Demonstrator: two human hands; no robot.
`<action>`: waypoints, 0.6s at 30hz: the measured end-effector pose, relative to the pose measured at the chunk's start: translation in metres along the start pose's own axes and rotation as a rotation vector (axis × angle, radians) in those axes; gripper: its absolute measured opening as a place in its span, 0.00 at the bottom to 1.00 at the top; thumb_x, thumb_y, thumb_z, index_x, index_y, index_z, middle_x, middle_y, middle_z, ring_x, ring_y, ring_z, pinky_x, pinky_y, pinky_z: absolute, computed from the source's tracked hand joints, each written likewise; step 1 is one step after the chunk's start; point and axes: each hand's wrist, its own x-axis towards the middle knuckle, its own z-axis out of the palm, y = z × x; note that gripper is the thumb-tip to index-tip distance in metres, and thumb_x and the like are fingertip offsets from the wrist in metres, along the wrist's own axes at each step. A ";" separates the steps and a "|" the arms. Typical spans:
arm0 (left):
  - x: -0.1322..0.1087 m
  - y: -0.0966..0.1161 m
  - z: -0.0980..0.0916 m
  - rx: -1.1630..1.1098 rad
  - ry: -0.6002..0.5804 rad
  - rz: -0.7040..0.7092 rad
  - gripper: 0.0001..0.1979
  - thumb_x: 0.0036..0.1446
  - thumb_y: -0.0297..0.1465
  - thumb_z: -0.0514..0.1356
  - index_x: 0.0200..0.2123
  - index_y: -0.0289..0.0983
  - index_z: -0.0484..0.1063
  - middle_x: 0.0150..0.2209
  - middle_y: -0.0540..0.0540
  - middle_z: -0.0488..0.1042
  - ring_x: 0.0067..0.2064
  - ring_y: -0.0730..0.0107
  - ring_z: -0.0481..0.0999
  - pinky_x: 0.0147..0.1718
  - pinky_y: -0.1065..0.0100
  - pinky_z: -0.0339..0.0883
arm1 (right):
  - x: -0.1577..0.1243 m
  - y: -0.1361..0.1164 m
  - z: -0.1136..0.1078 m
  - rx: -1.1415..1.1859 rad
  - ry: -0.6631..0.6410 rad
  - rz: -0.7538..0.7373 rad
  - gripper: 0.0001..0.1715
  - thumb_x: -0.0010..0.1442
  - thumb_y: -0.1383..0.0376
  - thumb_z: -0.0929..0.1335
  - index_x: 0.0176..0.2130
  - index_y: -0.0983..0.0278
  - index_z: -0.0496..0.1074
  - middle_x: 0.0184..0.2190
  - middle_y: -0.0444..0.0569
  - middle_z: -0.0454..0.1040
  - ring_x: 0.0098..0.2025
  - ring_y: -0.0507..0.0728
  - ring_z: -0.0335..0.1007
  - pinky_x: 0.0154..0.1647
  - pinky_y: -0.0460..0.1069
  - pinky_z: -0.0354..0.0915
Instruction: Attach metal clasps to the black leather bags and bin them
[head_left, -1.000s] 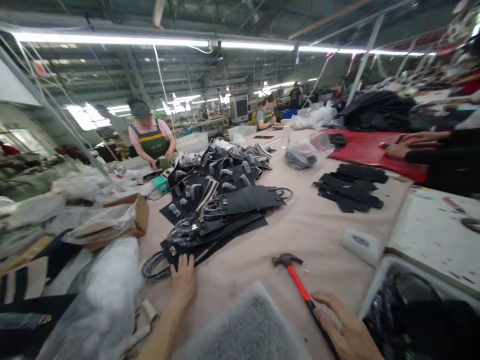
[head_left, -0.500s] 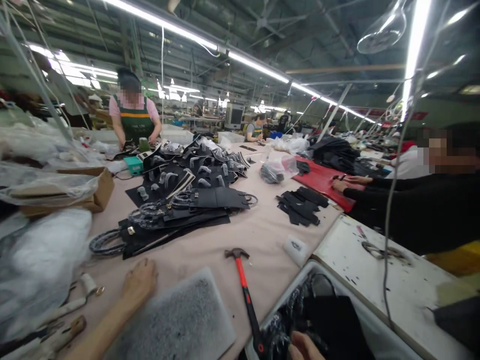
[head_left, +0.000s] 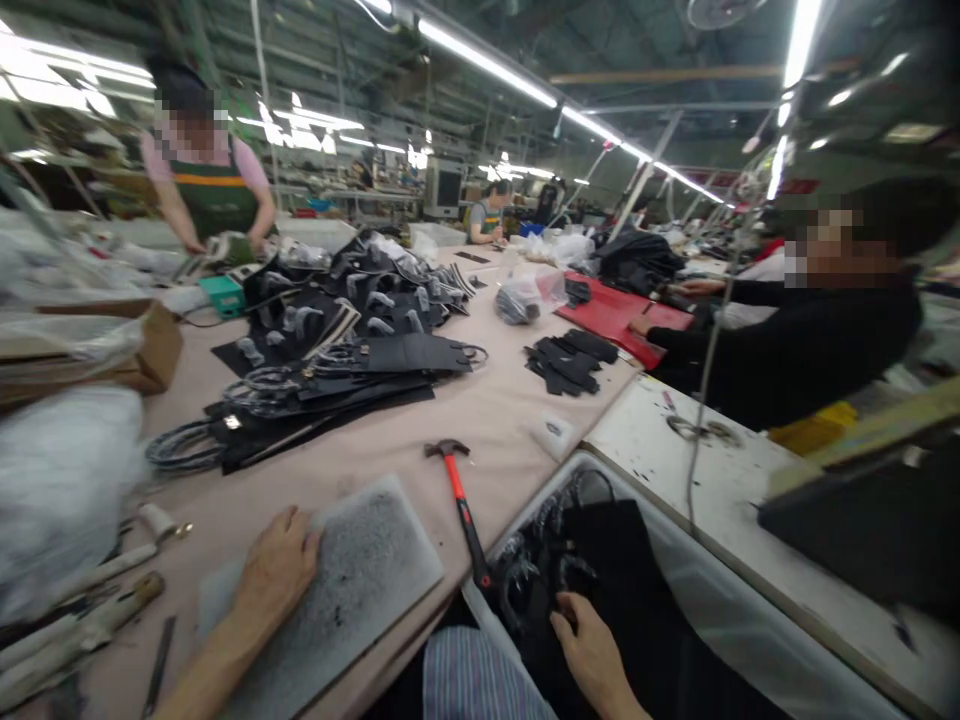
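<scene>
My left hand rests palm down on a grey speckled slab, its fingers loosely bent and holding nothing. My right hand is low in a pale bin, thumb and forefinger bent together at a black handbag; its other fingers are hidden. Plastic-wrapped handles lie in the bin beside that hand. Between my hands, a claw hammer with a red and black grip lies on the pink cloth, its grip end reaching the bin's rim.
Flat black bags with wrapped handles are piled ahead. Black strips and a red sheet lie farther right. White tools and clear plastic are at left. Co-workers stand around the table; a cable hangs at right.
My left hand has moved from the cloth at the slab's far edge back onto the slab. My right hand shows more fully over the bin. The view has tilted down and turned slightly right.
</scene>
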 end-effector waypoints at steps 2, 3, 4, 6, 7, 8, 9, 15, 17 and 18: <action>-0.009 0.012 0.006 -0.001 0.042 0.067 0.24 0.69 0.38 0.46 0.54 0.30 0.74 0.59 0.31 0.71 0.58 0.48 0.72 0.59 0.52 0.66 | -0.006 0.020 -0.013 -0.064 0.020 0.073 0.23 0.60 0.55 0.60 0.48 0.62 0.74 0.49 0.55 0.78 0.53 0.62 0.75 0.57 0.53 0.68; -0.012 0.018 0.010 0.001 0.064 0.093 0.25 0.68 0.39 0.46 0.53 0.30 0.74 0.58 0.31 0.71 0.57 0.46 0.72 0.58 0.51 0.66 | -0.009 0.033 -0.021 -0.092 0.032 0.122 0.22 0.61 0.57 0.61 0.48 0.63 0.74 0.50 0.55 0.78 0.53 0.61 0.75 0.57 0.52 0.68; -0.014 0.024 0.013 0.006 0.086 0.115 0.25 0.68 0.40 0.45 0.52 0.30 0.74 0.58 0.30 0.71 0.57 0.45 0.72 0.58 0.49 0.66 | -0.011 0.047 -0.029 -0.118 0.049 0.172 0.22 0.61 0.58 0.61 0.49 0.63 0.74 0.50 0.55 0.78 0.54 0.61 0.75 0.57 0.51 0.67; -0.018 0.034 0.016 0.031 0.127 0.142 0.26 0.68 0.40 0.44 0.52 0.28 0.73 0.58 0.28 0.71 0.59 0.43 0.70 0.58 0.46 0.64 | -0.017 0.076 -0.046 -0.171 0.078 0.274 0.21 0.61 0.60 0.62 0.50 0.64 0.74 0.51 0.57 0.77 0.54 0.61 0.75 0.58 0.52 0.67; -0.020 0.038 0.016 0.047 0.144 0.150 0.27 0.68 0.39 0.42 0.52 0.27 0.72 0.58 0.26 0.70 0.60 0.42 0.69 0.59 0.46 0.63 | -0.019 0.089 -0.053 -0.195 0.088 0.323 0.21 0.62 0.60 0.62 0.50 0.65 0.74 0.51 0.58 0.77 0.54 0.61 0.75 0.57 0.52 0.67; -0.021 0.042 0.014 0.063 0.152 0.157 0.28 0.68 0.39 0.41 0.52 0.26 0.72 0.58 0.25 0.70 0.61 0.41 0.69 0.58 0.46 0.63 | -0.022 0.101 -0.059 -0.216 0.093 0.369 0.21 0.62 0.61 0.62 0.50 0.66 0.74 0.50 0.58 0.77 0.54 0.62 0.75 0.57 0.53 0.67; -0.022 0.045 0.012 0.078 0.158 0.161 0.28 0.68 0.39 0.41 0.52 0.25 0.72 0.58 0.24 0.70 0.61 0.41 0.68 0.58 0.46 0.63 | -0.025 0.111 -0.064 -0.235 0.095 0.412 0.21 0.63 0.60 0.62 0.50 0.66 0.74 0.50 0.59 0.77 0.54 0.63 0.75 0.57 0.53 0.67; -0.025 0.050 0.007 0.142 0.158 0.158 0.28 0.69 0.41 0.38 0.55 0.28 0.67 0.60 0.26 0.69 0.60 0.44 0.70 0.58 0.51 0.63 | -0.038 0.156 -0.078 -0.326 0.027 0.539 0.27 0.61 0.60 0.65 0.57 0.68 0.71 0.56 0.61 0.73 0.59 0.64 0.70 0.59 0.55 0.64; -0.024 0.047 0.014 0.151 0.135 0.130 0.25 0.69 0.40 0.39 0.58 0.31 0.63 0.63 0.29 0.68 0.63 0.47 0.68 0.61 0.51 0.61 | -0.038 0.167 -0.085 -0.361 -0.008 0.538 0.31 0.61 0.60 0.66 0.61 0.67 0.68 0.62 0.60 0.69 0.63 0.65 0.66 0.61 0.57 0.63; -0.024 0.046 0.017 0.150 0.107 0.112 0.24 0.69 0.39 0.40 0.59 0.34 0.62 0.63 0.31 0.68 0.64 0.47 0.66 0.62 0.51 0.60 | -0.036 0.173 -0.091 -0.379 -0.026 0.533 0.33 0.61 0.61 0.66 0.63 0.66 0.66 0.64 0.60 0.66 0.65 0.66 0.63 0.62 0.58 0.62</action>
